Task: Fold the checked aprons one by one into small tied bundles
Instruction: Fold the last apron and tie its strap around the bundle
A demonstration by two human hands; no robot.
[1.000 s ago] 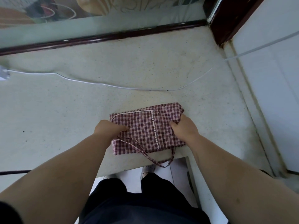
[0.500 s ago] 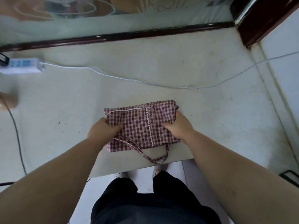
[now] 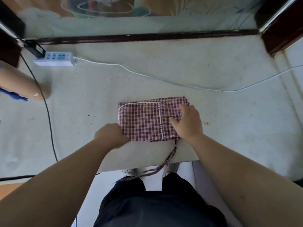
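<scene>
On the checked apron [image 3: 144, 122] the right hand [image 3: 188, 123] is laid, fingers loose — whether its corner is held by the left hand [image 3: 110, 135] cannot be told.

A red-and-white checked apron [image 3: 144, 122] with white trim is seen beside a white power strip [image 3: 55, 58] with blue sockets.

One checked apron [image 3: 144, 122], two hands [image 3: 111, 135] [image 3: 188, 123], one power strip [image 3: 55, 59], two cables [image 3: 147, 76] [image 3: 49, 118].
</scene>
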